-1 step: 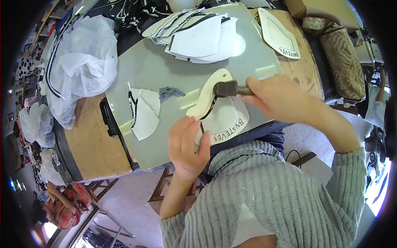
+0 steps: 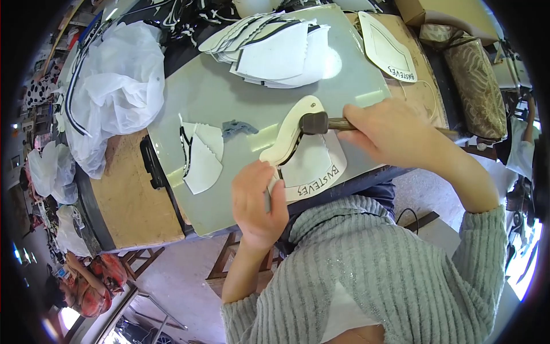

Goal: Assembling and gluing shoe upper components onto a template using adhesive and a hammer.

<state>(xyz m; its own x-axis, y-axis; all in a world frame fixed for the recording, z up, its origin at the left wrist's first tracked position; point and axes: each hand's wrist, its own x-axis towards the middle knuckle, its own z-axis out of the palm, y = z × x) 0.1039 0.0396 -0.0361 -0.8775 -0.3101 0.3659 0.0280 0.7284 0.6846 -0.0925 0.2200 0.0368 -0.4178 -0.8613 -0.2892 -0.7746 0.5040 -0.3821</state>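
Observation:
My right hand point(image 2: 395, 133) is closed round the wooden handle of a hammer point(image 2: 314, 122). The hammer's dark head is over the inner edge of a curved cream template strip point(image 2: 285, 135). Under and beside that strip lies a white cut piece with a black edge point(image 2: 306, 163), on a cream template board point(image 2: 339, 155) with hand lettering. My left hand point(image 2: 258, 200) pinches the near left corner of this stack, fingers on top and thumb at the near edge. What lies under the fingertips is partly hidden.
A grey-green board point(image 2: 200, 103) covers the table. Layered white pieces point(image 2: 275, 54) are piled at its far side; two loose pieces point(image 2: 203, 163) and a grey cloth scrap point(image 2: 238, 128) lie left. Another template point(image 2: 387, 49) is far right, a plastic bag point(image 2: 117, 86) far left. Someone sits lower left.
The hammer head has shifted slightly right, and more of its handle shows beside my right hand. My left hand stays at the corner of the stack.

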